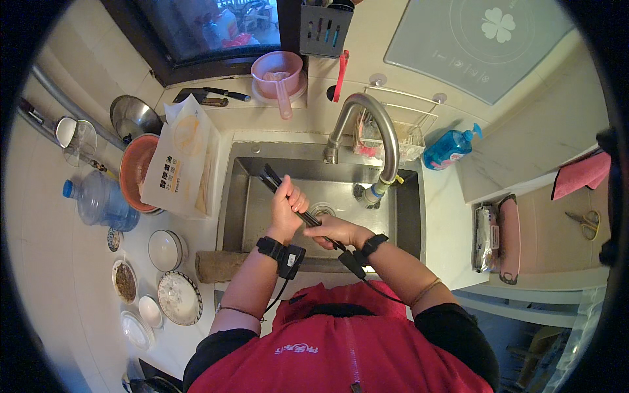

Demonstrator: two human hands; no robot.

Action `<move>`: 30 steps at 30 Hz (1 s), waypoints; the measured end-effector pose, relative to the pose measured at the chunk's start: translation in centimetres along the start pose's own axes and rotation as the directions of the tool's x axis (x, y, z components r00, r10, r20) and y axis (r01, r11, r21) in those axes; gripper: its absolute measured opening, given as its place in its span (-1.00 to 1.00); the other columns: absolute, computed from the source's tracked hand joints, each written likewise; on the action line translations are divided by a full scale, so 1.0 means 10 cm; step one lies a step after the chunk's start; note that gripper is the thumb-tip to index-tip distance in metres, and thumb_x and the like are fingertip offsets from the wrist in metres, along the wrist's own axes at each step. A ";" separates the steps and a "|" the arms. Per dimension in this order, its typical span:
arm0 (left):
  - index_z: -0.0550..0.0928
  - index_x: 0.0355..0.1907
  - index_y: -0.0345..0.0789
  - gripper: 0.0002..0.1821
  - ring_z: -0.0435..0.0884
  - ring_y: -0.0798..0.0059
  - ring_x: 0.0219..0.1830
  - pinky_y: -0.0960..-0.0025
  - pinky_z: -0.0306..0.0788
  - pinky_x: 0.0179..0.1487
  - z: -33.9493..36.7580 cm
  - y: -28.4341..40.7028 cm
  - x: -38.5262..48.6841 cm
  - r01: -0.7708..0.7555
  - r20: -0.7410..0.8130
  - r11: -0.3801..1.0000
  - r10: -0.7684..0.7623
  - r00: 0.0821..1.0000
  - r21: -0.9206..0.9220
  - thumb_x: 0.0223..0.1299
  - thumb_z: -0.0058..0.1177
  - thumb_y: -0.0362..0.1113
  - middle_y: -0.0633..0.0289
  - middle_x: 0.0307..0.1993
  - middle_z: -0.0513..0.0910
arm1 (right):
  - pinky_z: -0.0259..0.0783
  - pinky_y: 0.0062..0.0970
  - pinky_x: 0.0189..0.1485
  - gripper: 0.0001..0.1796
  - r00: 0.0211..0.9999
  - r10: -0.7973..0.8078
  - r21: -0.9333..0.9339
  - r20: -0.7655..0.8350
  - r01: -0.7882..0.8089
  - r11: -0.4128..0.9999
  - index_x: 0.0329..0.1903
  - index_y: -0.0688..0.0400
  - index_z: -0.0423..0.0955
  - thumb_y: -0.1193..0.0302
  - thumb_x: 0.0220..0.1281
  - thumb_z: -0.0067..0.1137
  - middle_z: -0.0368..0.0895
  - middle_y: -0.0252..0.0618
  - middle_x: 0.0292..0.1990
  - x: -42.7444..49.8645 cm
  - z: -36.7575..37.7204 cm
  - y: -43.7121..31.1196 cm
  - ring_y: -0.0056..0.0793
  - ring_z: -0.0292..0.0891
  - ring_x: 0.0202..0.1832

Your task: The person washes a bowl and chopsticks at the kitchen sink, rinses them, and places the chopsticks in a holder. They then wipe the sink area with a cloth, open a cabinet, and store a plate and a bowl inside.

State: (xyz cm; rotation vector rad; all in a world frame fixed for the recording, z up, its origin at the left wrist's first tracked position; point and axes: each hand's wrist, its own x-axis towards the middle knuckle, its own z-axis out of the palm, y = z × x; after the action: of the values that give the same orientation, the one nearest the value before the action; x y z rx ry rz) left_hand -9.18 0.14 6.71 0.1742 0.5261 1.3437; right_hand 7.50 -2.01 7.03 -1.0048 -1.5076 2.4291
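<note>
A bundle of dark chopsticks (308, 219) slants across the front of the stainless steel sink (275, 221). My left hand (289, 206) is closed around its upper part, the thumb pointing up along the sticks. Lower down, my right hand (339, 231) grips the same bundle near its other end. Both hands are over the basin, with the drain partly hidden behind them. The curved metal faucet (388, 132) arches over the far right of the sink; no running water can be made out. A dark scrubber and a brush-like item (372, 195) are in the basin's right part.
Left of the sink are a paper toast bag (184, 162), an orange bowl (128, 172), a water jug (105, 201), stacked bowls (166, 250), plates (179, 298) and a rolled brown cloth (220, 266). A blue soap bottle (448, 150) stands at right; knives (211, 96) lie behind.
</note>
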 end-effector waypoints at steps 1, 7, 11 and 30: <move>0.19 -0.69 -0.10 -0.53 0.09 0.65 -0.78 0.51 -0.01 -0.66 0.01 0.04 0.01 0.016 0.043 0.999 -0.018 0.999 0.035 0.30 -0.08 0.00 0.48 -0.80 0.14 | 0.17 -0.60 -0.68 -0.58 0.996 -0.020 0.031 -0.089 0.023 0.999 -0.36 0.12 0.38 -0.01 0.22 0.03 0.37 -0.41 -0.69 -0.04 0.02 0.03 -0.65 0.23 -0.74; 0.16 -0.68 -0.10 -0.54 0.05 0.65 -0.74 0.54 -0.01 -0.63 0.06 0.08 -0.03 -0.135 -0.218 0.990 0.122 0.968 -0.044 0.29 -0.06 -0.06 0.48 -0.77 0.10 | 0.01 -0.64 -0.78 -0.52 0.937 0.141 0.536 -0.319 0.056 0.842 -0.26 0.18 0.37 -0.02 0.37 -0.23 0.36 -0.29 -0.65 0.01 0.14 0.25 -0.63 0.10 -0.81; 0.17 -0.68 -0.11 -0.55 0.06 0.63 -0.74 0.52 0.03 -0.61 0.08 -0.16 -0.12 -0.061 -0.141 0.998 0.057 0.988 -0.027 0.29 -0.07 -0.06 0.46 -0.77 0.10 | 0.19 -0.60 -0.70 -0.63 0.921 0.150 0.707 -0.359 0.163 0.688 -0.24 0.22 0.38 0.15 0.39 -0.19 0.44 -0.23 -0.57 0.27 0.15 0.26 -0.57 0.25 -0.71; 0.45 -0.60 -0.45 -0.61 0.47 0.35 -0.68 0.27 0.35 -0.51 -0.24 -0.26 -0.31 0.121 -0.119 0.004 -0.153 0.981 0.993 0.06 0.12 -0.13 0.09 -0.74 0.46 | 0.42 -0.37 -0.21 -0.56 0.618 -0.412 0.113 -0.669 0.632 0.766 -0.32 0.16 0.41 0.02 0.36 -0.15 0.45 -0.30 -0.52 0.40 -0.03 -0.34 -0.43 0.40 -0.47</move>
State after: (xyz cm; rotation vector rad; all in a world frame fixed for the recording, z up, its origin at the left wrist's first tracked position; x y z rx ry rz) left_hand -8.34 -3.82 4.32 1.3404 1.4262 0.4615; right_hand 3.82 1.58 7.86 -0.9504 -0.9214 1.6165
